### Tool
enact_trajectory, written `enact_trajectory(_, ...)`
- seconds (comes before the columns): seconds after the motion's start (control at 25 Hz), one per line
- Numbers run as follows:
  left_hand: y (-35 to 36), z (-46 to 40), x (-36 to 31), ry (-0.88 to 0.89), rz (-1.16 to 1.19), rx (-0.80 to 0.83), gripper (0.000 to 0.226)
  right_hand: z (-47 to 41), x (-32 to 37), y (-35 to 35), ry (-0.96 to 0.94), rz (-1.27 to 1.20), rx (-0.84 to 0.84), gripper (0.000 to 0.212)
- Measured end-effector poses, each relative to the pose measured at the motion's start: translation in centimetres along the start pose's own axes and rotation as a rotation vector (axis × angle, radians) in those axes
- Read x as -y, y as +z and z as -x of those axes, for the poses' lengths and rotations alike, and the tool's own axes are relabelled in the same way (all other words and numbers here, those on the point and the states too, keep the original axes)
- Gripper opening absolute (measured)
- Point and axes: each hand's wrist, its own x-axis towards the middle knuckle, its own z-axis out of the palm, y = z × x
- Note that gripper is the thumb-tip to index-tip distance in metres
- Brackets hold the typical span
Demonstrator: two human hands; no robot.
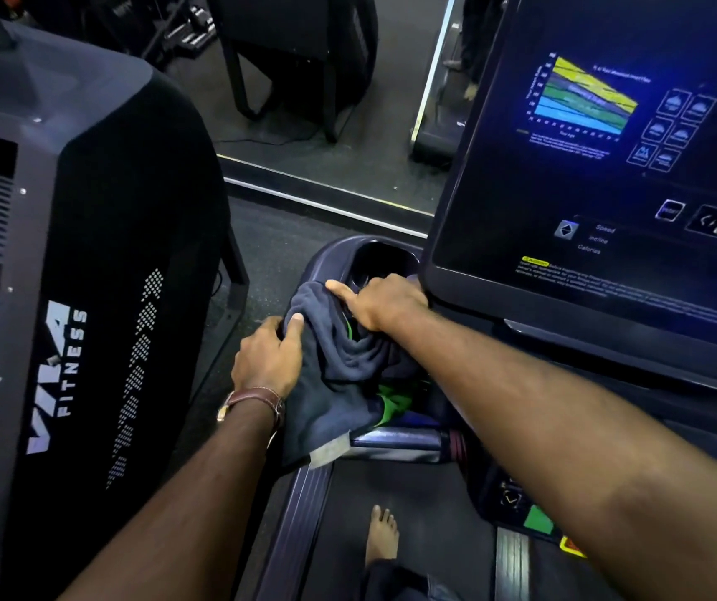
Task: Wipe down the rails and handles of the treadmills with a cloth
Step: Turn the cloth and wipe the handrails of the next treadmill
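Standing on a treadmill, bare foot [381, 533] on the belt beside the ribbed side strip [300, 514]. Dark grey cloth [339, 375] bunched over the left end of the console tray, draped down across the left handle [395, 444], a pale tag at its lower corner and a patch of green showing in the folds. Left hand [267, 362], leather watch strap at the wrist, gripping the cloth's left edge, thumb lying on top of the fabric and fingers curled round beneath it. Right hand [384, 301] pressing the cloth's top against the rim of the cup holder [374, 258], thumb stretched out to the left; fingers tucked under, probably pinching the fabric, though hidden from above. Lit console screen [599, 136] directly right of the hands, showing a coloured chart. Neighbouring black machine [87, 262] marked VIVA FITNESS on the left, well apart from the cloth.
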Motion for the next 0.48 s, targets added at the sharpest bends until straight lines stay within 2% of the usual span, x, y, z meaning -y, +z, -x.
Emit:
enact_trajectory(0.16,0.0,-0.1,0.2,-0.002,0.016,-0.002,0.046,-1.3,2.0,-1.3,0.146,-0.224,0.182,0.119)
enact_trajectory(0.36,0.2,-0.1,0.1,-0.005,-0.010,0.003,0.049,-2.1,4.1,-2.0,0.148,-0.585,0.118,0.138)
enact_trajectory(0.48,0.2,-0.1,0.0,-0.003,-0.030,-0.004,0.050,-0.6,2.0,-1.5,0.060,-0.489,0.080,0.130)
